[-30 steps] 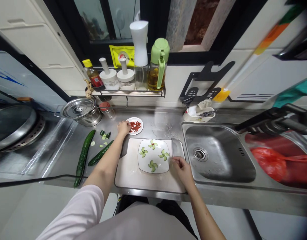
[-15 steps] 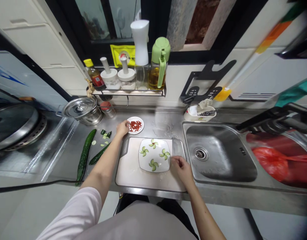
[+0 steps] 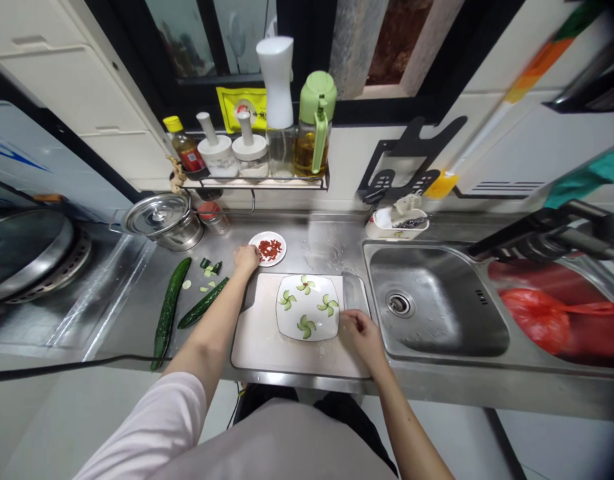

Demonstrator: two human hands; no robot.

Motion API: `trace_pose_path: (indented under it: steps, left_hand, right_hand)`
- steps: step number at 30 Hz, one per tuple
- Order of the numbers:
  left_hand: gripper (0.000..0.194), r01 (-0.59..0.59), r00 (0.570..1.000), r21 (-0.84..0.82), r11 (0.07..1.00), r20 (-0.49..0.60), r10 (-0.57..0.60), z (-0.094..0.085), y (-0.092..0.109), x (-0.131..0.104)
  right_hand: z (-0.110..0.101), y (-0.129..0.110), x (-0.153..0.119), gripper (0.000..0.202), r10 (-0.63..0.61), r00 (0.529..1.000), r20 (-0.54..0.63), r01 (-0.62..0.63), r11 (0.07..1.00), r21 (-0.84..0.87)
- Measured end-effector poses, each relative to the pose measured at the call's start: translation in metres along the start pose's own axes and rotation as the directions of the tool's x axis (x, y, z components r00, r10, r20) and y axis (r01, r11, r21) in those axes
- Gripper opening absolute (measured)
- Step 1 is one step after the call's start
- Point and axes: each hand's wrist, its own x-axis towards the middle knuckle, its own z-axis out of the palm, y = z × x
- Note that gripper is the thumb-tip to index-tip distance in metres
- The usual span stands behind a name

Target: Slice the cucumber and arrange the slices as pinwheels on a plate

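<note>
My left hand (image 3: 247, 257) is at the left rim of a small round white plate (image 3: 281, 239) that holds small red pieces like goji berries (image 3: 271, 251). Its fingers are closed, and what is between them is hidden. My right hand (image 3: 361, 333) has its fingers curled together beside the right edge of a squarish white plate (image 3: 287, 327); I cannot make out anything held. On this plate several pinwheels of cucumber slices (image 3: 307, 326) are laid out, the far one with a red centre. A pale cutting board (image 3: 267, 353) lies under it.
On the left lie a whole cucumber (image 3: 171, 303), a cut cucumber (image 3: 201, 305) and offcuts (image 3: 209, 268). Behind them stand a lidded steel pot (image 3: 161, 220) and a red-lidded jar (image 3: 213, 217). A sink (image 3: 447, 333) is on the right. Seasoning bottles fill the wall rack (image 3: 257, 183).
The camera view has shifted slightly. My left hand stays at the small plate's left rim and my right hand beside the squarish plate; the cucumber pinwheels look the same.
</note>
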Motion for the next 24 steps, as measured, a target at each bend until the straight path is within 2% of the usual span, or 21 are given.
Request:
trace_pose_path:
  steps: [7,13,15,17,20,24]
  left_hand:
    - [0.019,0.065,0.993,-0.15,0.986,-0.093,-0.08,-0.005,-0.003,-0.01]
    - [0.018,0.02,0.983,-0.409,0.912,-0.158,-0.092,-0.01,0.003,-0.04]
    - [0.018,-0.069,0.978,-0.481,0.874,-0.206,-0.036,-0.009,0.011,-0.056]
    - [0.017,-0.206,0.963,-0.528,0.824,-0.26,0.074,-0.008,0.022,-0.077]
    - [0.016,-0.411,0.907,-0.535,0.738,-0.316,0.277,-0.01,0.04,-0.113]
    - [0.015,-0.529,0.847,-0.462,0.712,-0.348,0.403,-0.016,0.059,-0.154]
  right_hand:
    - [0.002,-0.003,0.001,0.036,0.002,1.0,0.018,-0.002,1.0,-0.005]
    - [0.012,-0.015,0.012,0.035,-0.054,0.998,0.042,0.054,0.998,0.012]
    - [0.017,-0.021,0.019,0.034,-0.076,0.996,0.054,0.075,0.997,0.022]
    - [0.021,-0.03,0.027,0.032,-0.118,0.99,0.075,0.114,0.992,0.051]
    - [0.024,-0.046,0.04,0.028,-0.193,0.975,0.109,0.191,0.981,0.024]
    - [0.021,-0.068,0.049,0.021,-0.336,0.93,0.151,0.35,0.934,-0.075]
